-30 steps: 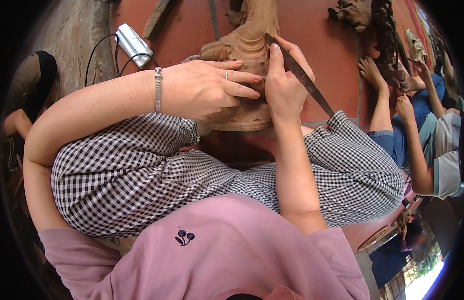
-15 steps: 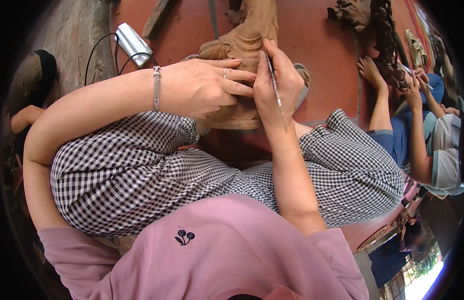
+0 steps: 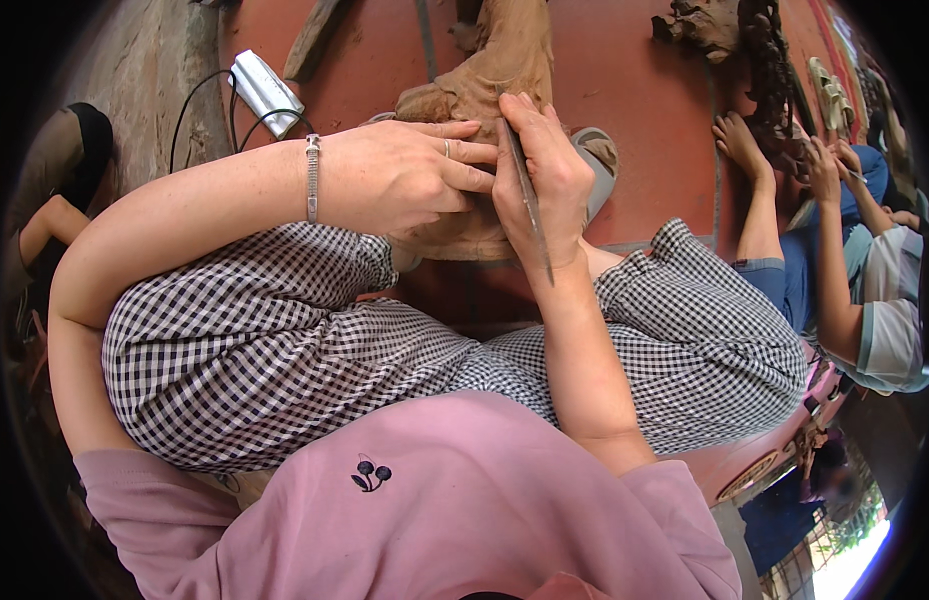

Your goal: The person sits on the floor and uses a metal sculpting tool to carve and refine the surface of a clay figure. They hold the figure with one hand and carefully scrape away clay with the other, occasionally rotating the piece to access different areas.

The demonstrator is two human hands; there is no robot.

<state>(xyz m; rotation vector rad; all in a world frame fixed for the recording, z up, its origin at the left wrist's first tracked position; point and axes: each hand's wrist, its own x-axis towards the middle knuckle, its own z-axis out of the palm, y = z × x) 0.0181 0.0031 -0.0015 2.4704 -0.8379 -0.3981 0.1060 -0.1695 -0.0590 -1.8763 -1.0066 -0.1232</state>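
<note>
When handling the wood carving (image 3: pixel 515 50), presumably heavy and rigid, brace low with spread left hand (image 3: pixel 410 178), holding slim metal tool (image 3: pixel 530 205) in right hand (image 3: pixel 550 178) with narrow grip

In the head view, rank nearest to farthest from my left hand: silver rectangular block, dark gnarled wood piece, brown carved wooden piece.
1. Brown carved wooden piece, partly beneath your left hand.
2. Silver rectangular block, upper left.
3. Dark gnarled wood piece, upper right.
</note>
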